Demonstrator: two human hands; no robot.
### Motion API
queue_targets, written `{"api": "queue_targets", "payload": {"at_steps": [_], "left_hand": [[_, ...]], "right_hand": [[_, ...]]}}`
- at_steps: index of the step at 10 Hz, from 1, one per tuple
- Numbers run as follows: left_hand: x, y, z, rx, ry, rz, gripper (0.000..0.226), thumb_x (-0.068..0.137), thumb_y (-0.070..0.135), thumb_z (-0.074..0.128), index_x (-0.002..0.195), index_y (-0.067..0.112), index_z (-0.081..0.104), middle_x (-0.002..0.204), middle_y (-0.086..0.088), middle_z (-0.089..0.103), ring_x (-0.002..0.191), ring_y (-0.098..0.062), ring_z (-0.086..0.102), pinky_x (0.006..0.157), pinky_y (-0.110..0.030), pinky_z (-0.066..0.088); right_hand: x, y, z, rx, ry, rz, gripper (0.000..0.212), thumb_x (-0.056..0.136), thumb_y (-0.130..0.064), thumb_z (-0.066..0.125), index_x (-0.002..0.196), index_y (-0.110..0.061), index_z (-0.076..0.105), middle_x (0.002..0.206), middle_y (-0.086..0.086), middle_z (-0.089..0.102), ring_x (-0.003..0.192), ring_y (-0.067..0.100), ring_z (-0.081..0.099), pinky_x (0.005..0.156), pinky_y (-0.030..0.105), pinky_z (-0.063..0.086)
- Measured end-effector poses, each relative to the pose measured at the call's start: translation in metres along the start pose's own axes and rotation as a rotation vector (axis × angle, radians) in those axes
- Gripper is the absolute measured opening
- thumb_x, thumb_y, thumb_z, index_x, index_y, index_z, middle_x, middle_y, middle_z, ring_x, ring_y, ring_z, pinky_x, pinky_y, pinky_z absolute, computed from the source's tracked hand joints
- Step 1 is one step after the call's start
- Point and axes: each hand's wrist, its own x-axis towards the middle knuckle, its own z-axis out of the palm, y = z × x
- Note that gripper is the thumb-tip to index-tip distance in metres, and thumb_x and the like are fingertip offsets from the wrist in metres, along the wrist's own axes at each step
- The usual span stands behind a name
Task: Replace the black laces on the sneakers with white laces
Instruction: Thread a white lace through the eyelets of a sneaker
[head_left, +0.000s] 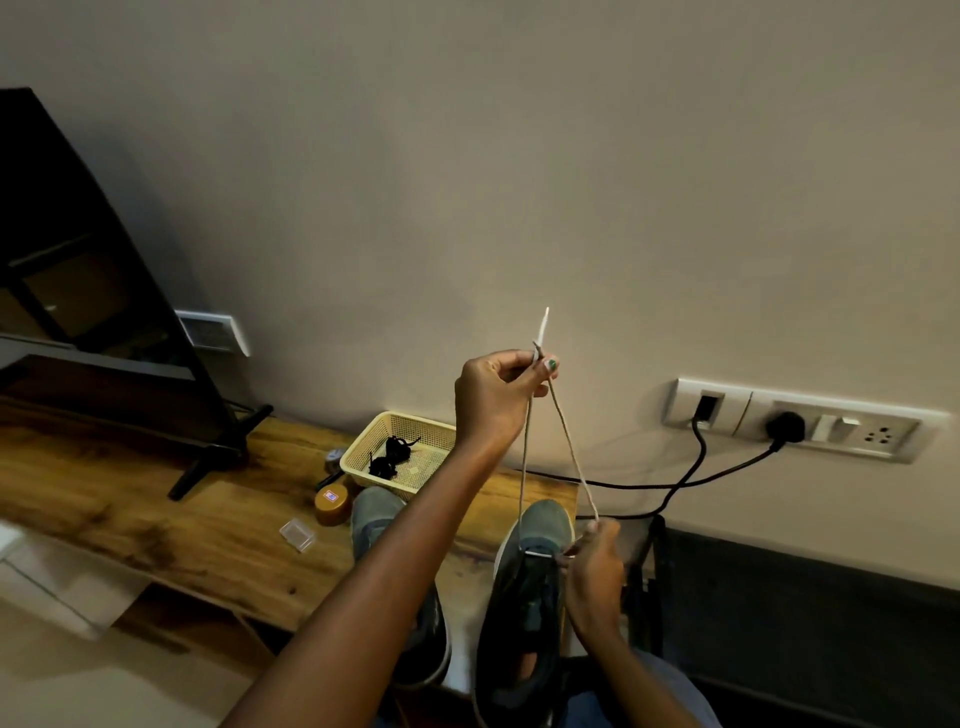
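Two ends of white lace (525, 457) up over right-hand sneaker (535, 577) on desk (156, 514); left hand (493, 397) pinching tips, right hand (595, 564) pinching near eyelet. Best evened before crossing.

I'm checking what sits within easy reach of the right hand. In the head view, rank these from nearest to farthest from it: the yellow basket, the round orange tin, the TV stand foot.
From the right hand, down by the right sneaker:
1. Yellow basket, to its left by the wall.
2. Round orange tin, just left of the basket's front corner.
3. TV stand foot, far left on the wooden table.
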Motion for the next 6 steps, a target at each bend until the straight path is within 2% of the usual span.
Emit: {"api": "queue_targets", "payload": {"at_steps": [1, 2, 3, 4, 5, 6], "left_hand": [[-0.001, -0.004, 0.0, 0.013, -0.011, -0.006, 0.009, 0.084, 0.018, 0.071, 0.09, 0.013, 0.074, 0.085, -0.004, 0.074, 0.077, -0.019, 0.072, 0.082, -0.04, 0.057], [-0.003, -0.006, 0.001, -0.008, -0.007, -0.003, 0.01, 0.085, 0.018, 0.07, 0.092, 0.013, 0.073, 0.086, -0.004, 0.074, 0.078, -0.018, 0.071, 0.082, -0.04, 0.057], [-0.001, -0.002, 0.002, -0.032, 0.004, 0.01, 0.015, 0.085, 0.018, 0.069, 0.097, 0.011, 0.072, 0.088, -0.003, 0.074, 0.08, -0.015, 0.071, 0.081, -0.035, 0.058], [0.002, 0.002, 0.002, -0.037, -0.002, 0.04, 0.007, 0.085, 0.018, 0.069, 0.092, 0.018, 0.071, 0.089, -0.003, 0.074, 0.08, -0.014, 0.071, 0.079, -0.032, 0.058], [0.003, 0.003, 0.002, -0.012, -0.01, 0.061, 0.013, 0.086, 0.019, 0.068, 0.097, 0.013, 0.072, 0.092, -0.005, 0.074, 0.08, -0.013, 0.071, 0.078, -0.029, 0.058], [0.005, 0.004, 0.001, -0.007, -0.017, 0.073, 0.015, 0.086, 0.019, 0.068, 0.098, 0.011, 0.073, 0.092, -0.005, 0.074, 0.082, -0.014, 0.071, 0.078, -0.031, 0.058]], "right_hand": [[0.011, 0.015, 0.01, -0.006, -0.05, 0.023, 0.019, 0.095, -0.007, 0.048, 0.115, -0.005, 0.046, 0.091, 0.007, 0.058, 0.08, 0.026, 0.059, 0.071, 0.041, 0.05], [0.016, 0.017, 0.013, -0.03, -0.115, 0.092, 0.009, 0.1, -0.02, 0.044, 0.098, -0.013, 0.048, 0.083, 0.005, 0.059, 0.077, 0.024, 0.059, 0.071, 0.042, 0.052], [0.02, 0.026, 0.018, -0.119, -0.19, 0.075, 0.008, 0.095, -0.011, 0.051, 0.089, -0.013, 0.058, 0.082, 0.001, 0.058, 0.081, 0.021, 0.058, 0.075, 0.035, 0.048], [0.026, 0.034, 0.024, -0.175, -0.212, 0.103, 0.02, 0.092, -0.004, 0.053, 0.081, -0.017, 0.064, 0.082, 0.002, 0.063, 0.082, 0.019, 0.061, 0.074, 0.03, 0.048], [0.03, 0.035, 0.026, -0.148, -0.2, 0.16, 0.017, 0.091, -0.005, 0.058, 0.082, -0.017, 0.066, 0.084, 0.003, 0.066, 0.085, 0.019, 0.063, 0.078, 0.031, 0.05], [0.032, 0.037, 0.028, -0.129, -0.184, 0.193, 0.021, 0.091, -0.007, 0.06, 0.075, -0.021, 0.057, 0.085, 0.004, 0.065, 0.086, 0.02, 0.063, 0.081, 0.036, 0.052]]}}
